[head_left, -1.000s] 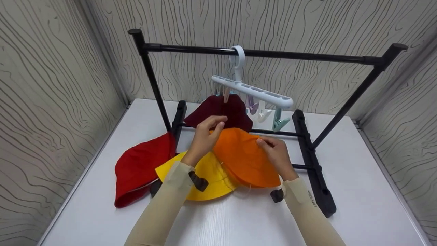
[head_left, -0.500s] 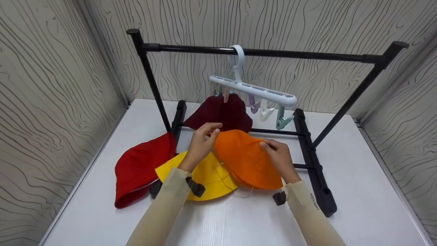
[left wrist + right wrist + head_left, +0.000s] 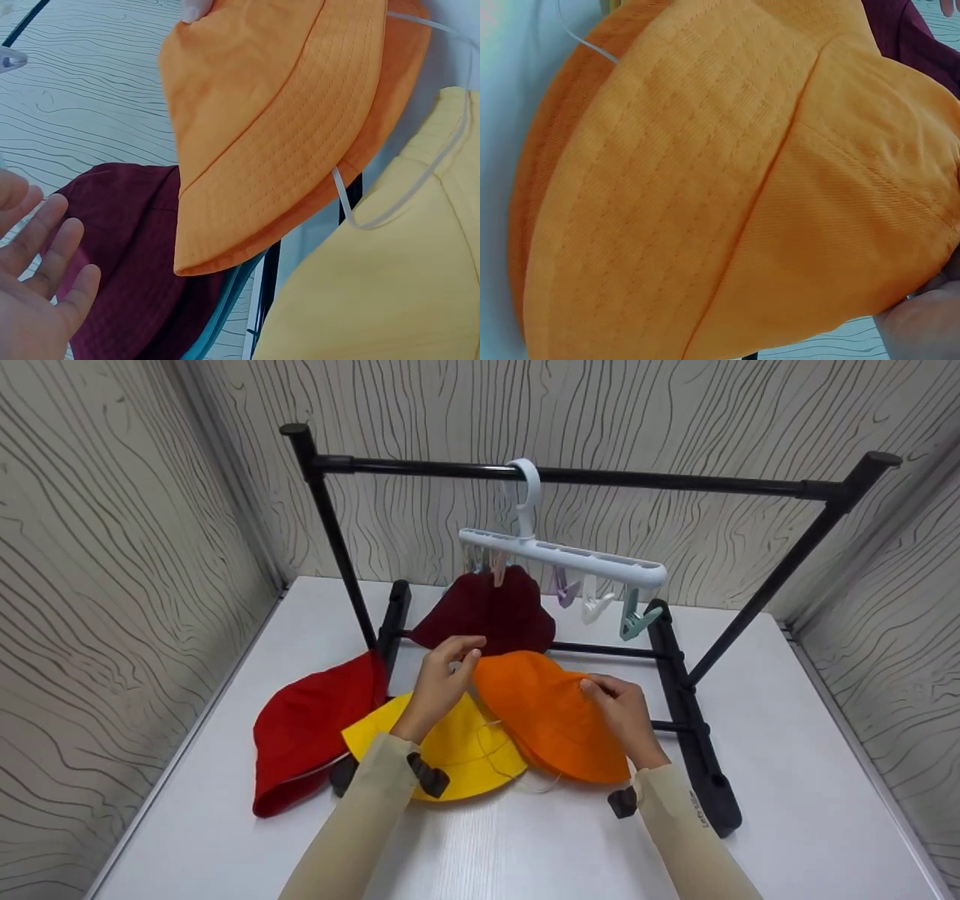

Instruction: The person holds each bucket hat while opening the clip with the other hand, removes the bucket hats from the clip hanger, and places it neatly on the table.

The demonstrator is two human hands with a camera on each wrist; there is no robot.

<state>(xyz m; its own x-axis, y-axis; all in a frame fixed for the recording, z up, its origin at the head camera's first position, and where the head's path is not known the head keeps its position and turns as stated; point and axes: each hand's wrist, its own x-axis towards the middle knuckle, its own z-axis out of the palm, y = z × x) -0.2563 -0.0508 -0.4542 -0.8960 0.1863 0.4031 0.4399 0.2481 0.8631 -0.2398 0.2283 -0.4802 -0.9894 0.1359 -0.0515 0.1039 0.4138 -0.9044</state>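
My right hand (image 3: 628, 721) pinches the crown of an orange bucket hat (image 3: 551, 716), which hangs brim down and tilted. A thin white cord loops from its brim in the left wrist view. My left hand (image 3: 436, 686) holds nothing; its fingers (image 3: 46, 244) are spread and loosely bent, apart from the orange hat. Behind that hand a maroon bucket hat (image 3: 517, 615) hangs from a pink clip (image 3: 499, 569) on a pale blue clip hanger (image 3: 585, 561). Below the left hand a yellow bucket hat (image 3: 461, 754) lies on the table, partly covered by the orange one.
A red bucket hat (image 3: 311, 720) lies at the left, by the rack's foot. The hanger hooks over the top bar (image 3: 660, 480) of a black rack. Purple, white (image 3: 595, 604) and green clips (image 3: 637, 621) dangle at its right. A teal edge (image 3: 225, 311) shows under the maroon hat.
My right hand has moved slightly right and down with the orange hat. The left hand has drawn back a little, down and left. The hanger's right end has swung right.
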